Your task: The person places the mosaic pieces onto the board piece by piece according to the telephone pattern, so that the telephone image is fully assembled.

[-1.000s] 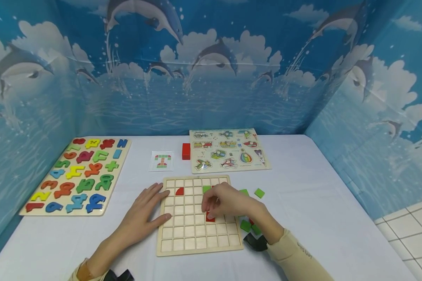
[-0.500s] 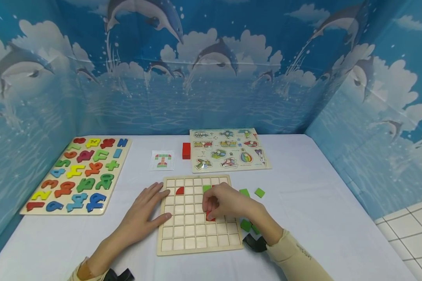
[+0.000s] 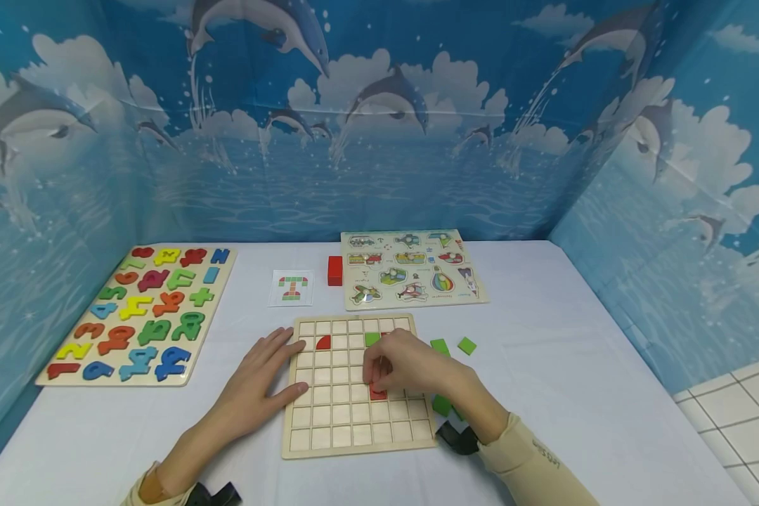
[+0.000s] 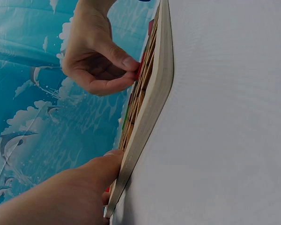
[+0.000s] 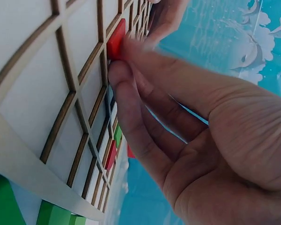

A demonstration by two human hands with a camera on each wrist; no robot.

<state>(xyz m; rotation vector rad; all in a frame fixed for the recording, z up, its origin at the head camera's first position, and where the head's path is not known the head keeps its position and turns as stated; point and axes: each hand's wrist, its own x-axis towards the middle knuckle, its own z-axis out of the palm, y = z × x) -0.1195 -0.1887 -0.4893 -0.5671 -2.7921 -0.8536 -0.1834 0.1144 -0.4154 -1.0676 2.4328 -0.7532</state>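
A wooden grid board (image 3: 321, 440) lies on the white table, and my left hand (image 3: 253, 383) rests with spread fingers on its left edge. My right hand (image 3: 411, 362) is over the right half of the grid. Its thumb and forefinger pinch a square red tile (image 3: 378, 393), which lies at a cell; the right wrist view shows the thumb on that red tile (image 5: 116, 40). Farther up the board are a rounded red tile (image 3: 323, 343) at the left and a green tile (image 3: 372, 339). A red piece beside the green one is mostly hidden by my right hand.
Loose green tiles (image 3: 441, 405) lie right of the board, partly behind my right forearm. Behind the board are a pattern card (image 3: 291, 289), a red block (image 3: 334, 271) and a vehicle picture puzzle (image 3: 392, 299). A number puzzle (image 3: 183, 351) lies at the left.
My right thumb has shifted slightly on the red tile, and a bit more of the tile shows. My left hand has stayed at the board's edge.
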